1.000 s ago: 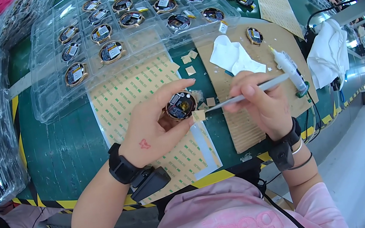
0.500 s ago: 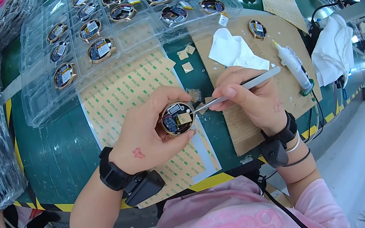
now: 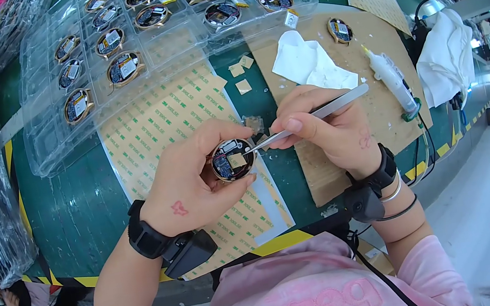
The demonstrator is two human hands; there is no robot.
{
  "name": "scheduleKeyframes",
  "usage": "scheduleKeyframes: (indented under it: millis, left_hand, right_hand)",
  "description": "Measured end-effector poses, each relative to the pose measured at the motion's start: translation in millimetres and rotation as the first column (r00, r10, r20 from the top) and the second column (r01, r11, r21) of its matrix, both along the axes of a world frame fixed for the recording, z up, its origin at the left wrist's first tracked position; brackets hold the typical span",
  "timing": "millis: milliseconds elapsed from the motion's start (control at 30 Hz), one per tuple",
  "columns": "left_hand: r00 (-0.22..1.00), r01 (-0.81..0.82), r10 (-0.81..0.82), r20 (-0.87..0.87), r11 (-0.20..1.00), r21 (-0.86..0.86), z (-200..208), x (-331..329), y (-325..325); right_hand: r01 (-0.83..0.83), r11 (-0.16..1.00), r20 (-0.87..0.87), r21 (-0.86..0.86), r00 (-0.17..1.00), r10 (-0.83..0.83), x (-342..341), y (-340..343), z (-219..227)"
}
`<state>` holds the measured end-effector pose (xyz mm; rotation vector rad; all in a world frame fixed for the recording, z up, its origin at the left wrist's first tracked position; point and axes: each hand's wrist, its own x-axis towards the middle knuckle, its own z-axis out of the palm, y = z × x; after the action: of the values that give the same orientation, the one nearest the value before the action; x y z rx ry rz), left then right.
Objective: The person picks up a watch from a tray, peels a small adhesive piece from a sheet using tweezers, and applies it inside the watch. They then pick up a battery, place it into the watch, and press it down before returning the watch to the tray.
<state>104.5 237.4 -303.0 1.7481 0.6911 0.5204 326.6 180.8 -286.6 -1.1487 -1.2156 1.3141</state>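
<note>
My left hand is closed round the gold rim of an open round watch case, its circuit board facing up. On that board lies a small tan adhesive square. Between thumb and fingers, my right hand grips metal tweezers. Their tips reach over the case's right side, close to the tan square; whether they touch it I cannot tell. Both hands are above a sheet of tan adhesive backing with green print. Several loose tan squares lie beyond my hands on the green table.
Clear plastic trays hold several open watch cases at the back left. On the right, a cardboard sheet bears a white wipe, another watch case and a corded glue gun. A white cloth hangs farther right.
The tweezers' tips and my right hand have shifted slightly left, along with the watch case in my left hand. The whole view has also moved a little. Both grips stay the same.
</note>
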Motion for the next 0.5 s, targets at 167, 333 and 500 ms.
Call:
scheduleKeyframes:
  millis: [167, 333, 500]
  left_hand:
    - [1.0, -0.004, 0.004, 0.027, 1.0, -0.001, -1.6, 1.0, -1.5]
    - [1.0, -0.002, 0.001, 0.023, 1.0, 0.017, -1.4, 0.7, -0.9]
    - [1.0, -0.016, 0.016, -0.003, 1.0, 0.02, 1.7, -0.4, -0.5]
  right_hand:
    - [0.006, 1.0, 0.012, 0.01, 1.0, -0.006, -0.6, -1.4, 0.4]
    - [0.013, 0.999, 0.073, 0.03, 0.997, -0.015, -1.0, -2.6, 0.7]
    - [0.018, 0.998, 0.091, 0.057, 0.996, -0.023, -2.5, -1.8, -0.1]
